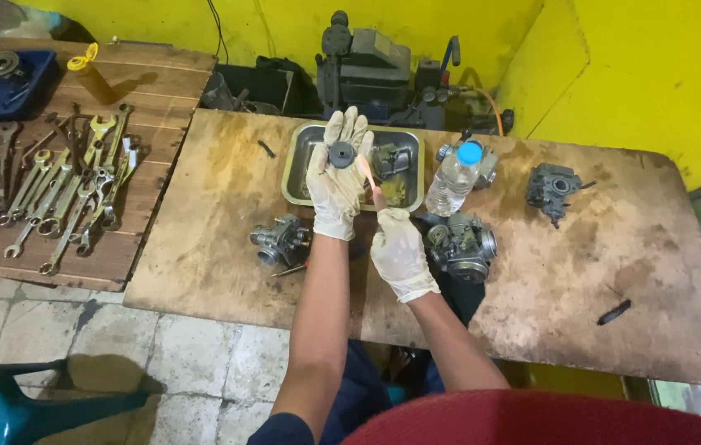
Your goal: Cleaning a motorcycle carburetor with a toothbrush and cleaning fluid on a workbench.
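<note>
Right, my left hand [336, 177] lies flat, palm up, with the dark disc [341, 154] resting on it over the tray [301, 156]. My right hand [400, 251] pinches the lighter [377, 198], flame just beside the disc. Next needs a steady flame, I reckon.

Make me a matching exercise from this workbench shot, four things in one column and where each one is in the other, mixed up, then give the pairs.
Things:
1. Round black part
2. Plastic bottle
3. Spanners
4. Lit lighter

Places:
A. Laid out on the slatted wooden top at left
B. In the gloved right hand
C. On the palm of the gloved left hand
D. Standing right of the metal tray

Pairs: 1-C, 2-D, 3-A, 4-B
</note>
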